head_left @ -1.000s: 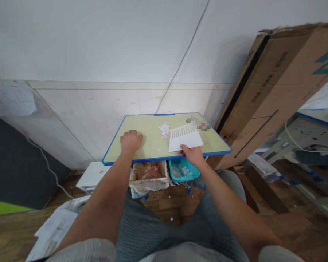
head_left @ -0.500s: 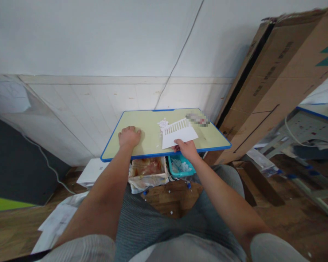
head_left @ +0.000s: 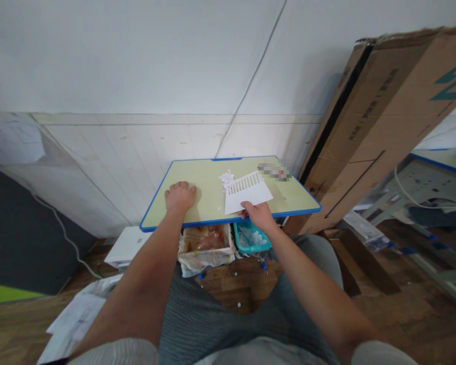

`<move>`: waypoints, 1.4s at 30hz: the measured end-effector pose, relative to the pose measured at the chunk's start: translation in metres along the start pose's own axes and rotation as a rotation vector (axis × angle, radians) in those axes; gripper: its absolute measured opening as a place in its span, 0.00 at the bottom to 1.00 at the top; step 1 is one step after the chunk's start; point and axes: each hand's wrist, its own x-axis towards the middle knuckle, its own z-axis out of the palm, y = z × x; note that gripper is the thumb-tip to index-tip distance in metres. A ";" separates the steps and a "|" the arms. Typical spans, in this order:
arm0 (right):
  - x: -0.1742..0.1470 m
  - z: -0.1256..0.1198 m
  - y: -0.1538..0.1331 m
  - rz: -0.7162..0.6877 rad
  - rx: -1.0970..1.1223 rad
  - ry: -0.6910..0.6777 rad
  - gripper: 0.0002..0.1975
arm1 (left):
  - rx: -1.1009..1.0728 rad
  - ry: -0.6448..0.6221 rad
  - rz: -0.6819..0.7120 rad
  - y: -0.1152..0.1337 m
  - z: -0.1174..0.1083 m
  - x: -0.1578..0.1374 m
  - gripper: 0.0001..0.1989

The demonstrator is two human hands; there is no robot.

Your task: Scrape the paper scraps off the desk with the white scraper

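Observation:
My right hand (head_left: 256, 213) pinches the near edge of a white paper card (head_left: 248, 196), thumb on top and fingers underneath. A row of narrow slots runs along the card's far side. Small white paper scraps (head_left: 227, 178) lie in a heap at its far left corner. My left hand (head_left: 181, 195) rests palm down on the left part of the pale yellow table (head_left: 205, 203), holding nothing, fingers lying on the surface. Towards the table's back right is a blurred-out object (head_left: 275, 171); its kind cannot be made out.
Beneath the table's blue front edge are a lined box (head_left: 205, 251) and a turquoise basket (head_left: 253, 248) with pale pieces inside. A tall cardboard box (head_left: 368, 132) leans at the right. White wall (head_left: 144, 66) stands behind, and a white box (head_left: 123, 243) sits at lower left.
The whole view has shifted slightly, with the table appearing a little lower. My right hand keeps its hold on the card and my left hand stays in place on the table.

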 end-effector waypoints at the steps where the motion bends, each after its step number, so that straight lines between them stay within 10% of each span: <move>1: 0.000 0.000 0.000 -0.003 -0.006 -0.002 0.12 | -0.001 -0.001 0.001 0.000 0.000 0.000 0.27; 35: -0.007 0.002 -0.018 0.060 0.092 -0.109 0.08 | 0.015 -0.004 0.011 0.002 0.000 -0.002 0.28; 42: 0.021 -0.004 -0.028 0.105 0.138 -0.107 0.09 | 0.018 -0.010 -0.019 -0.015 0.005 0.040 0.29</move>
